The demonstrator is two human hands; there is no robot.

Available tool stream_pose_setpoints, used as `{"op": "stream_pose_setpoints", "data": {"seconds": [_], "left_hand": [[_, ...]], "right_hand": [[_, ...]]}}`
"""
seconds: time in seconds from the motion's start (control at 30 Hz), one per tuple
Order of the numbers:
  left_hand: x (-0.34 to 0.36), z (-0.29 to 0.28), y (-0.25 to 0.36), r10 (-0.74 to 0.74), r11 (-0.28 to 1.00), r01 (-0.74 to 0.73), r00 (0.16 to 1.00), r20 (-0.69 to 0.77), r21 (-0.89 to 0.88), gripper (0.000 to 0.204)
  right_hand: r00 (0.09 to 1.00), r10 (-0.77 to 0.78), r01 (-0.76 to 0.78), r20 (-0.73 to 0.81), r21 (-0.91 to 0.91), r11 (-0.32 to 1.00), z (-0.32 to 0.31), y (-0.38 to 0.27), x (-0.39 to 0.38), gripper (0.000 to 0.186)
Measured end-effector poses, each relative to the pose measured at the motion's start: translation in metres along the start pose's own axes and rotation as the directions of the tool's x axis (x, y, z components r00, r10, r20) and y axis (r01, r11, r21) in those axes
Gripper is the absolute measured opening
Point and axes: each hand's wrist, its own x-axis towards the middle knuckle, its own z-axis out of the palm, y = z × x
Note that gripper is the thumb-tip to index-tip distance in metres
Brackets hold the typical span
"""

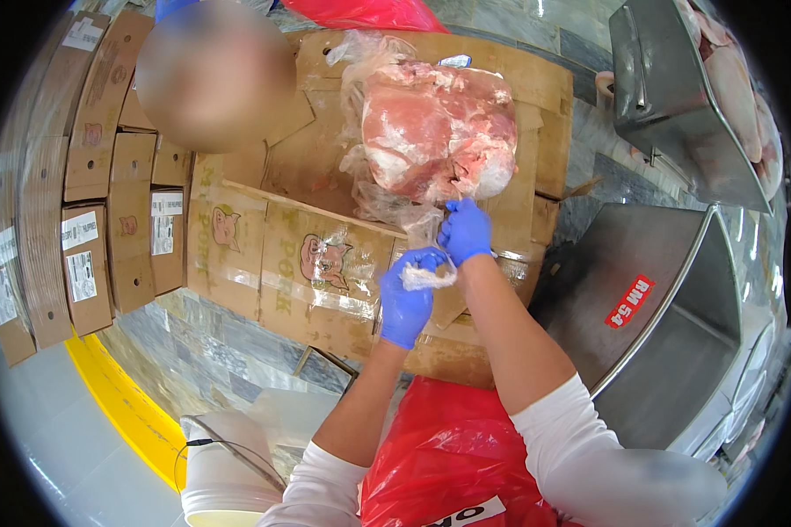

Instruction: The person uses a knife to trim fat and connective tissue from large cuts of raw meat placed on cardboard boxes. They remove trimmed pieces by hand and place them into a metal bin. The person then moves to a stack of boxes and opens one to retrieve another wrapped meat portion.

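Observation:
A large block of raw pink meat lies on top of brown cardboard boxes, with clear plastic film crumpled along its left and lower sides. My left hand, in a blue glove, is closed on the gathered end of this film; a whitish crumpled strip shows at its fingers. Just right of it and farther away, my right hand, also gloved in blue, is closed at the near edge of the meat. Its fingertips are curled under, and what they pinch is hidden.
An opened cardboard box lies under the meat. More cardboard boxes are stacked at the left. Metal bins stand at the right, the far one holding meat. A red plastic bag and white bucket are near me. Another person is across.

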Motion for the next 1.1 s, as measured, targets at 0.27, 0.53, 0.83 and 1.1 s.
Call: {"op": "stream_pose_setpoints", "data": {"seconds": [0.27, 0.53, 0.83, 1.1], "left_hand": [[0.004, 0.000, -0.012, 0.112, 0.993, -0.110, 0.993, -0.041, 0.044, 0.021], [0.152, 0.059, -0.007, -0.612, 0.789, 0.588, 0.777, 0.145, 0.179, 0.020], [0.177, 0.060, -0.073, -0.616, 0.773, 0.628, 0.777, 0.134, -0.088, 0.015], [0.089, 0.050, -0.054, -0.428, 0.888, 0.436, 0.900, 0.082, -0.148, 0.012]], "right_hand": [[0.982, -0.188, 0.187, 0.013, -0.194, 0.963, -0.017, 0.002, -0.023, 0.018], [0.871, -0.435, 0.491, 0.230, -0.372, 0.787, -0.041, 0.005, -0.010, 0.022], [0.646, -0.645, 0.706, 0.408, -0.640, 0.302, -0.043, 0.014, -0.002, 0.027], [0.739, -0.494, 0.645, 0.458, -0.692, 0.324, -0.077, 0.030, -0.066, 0.025]]}}
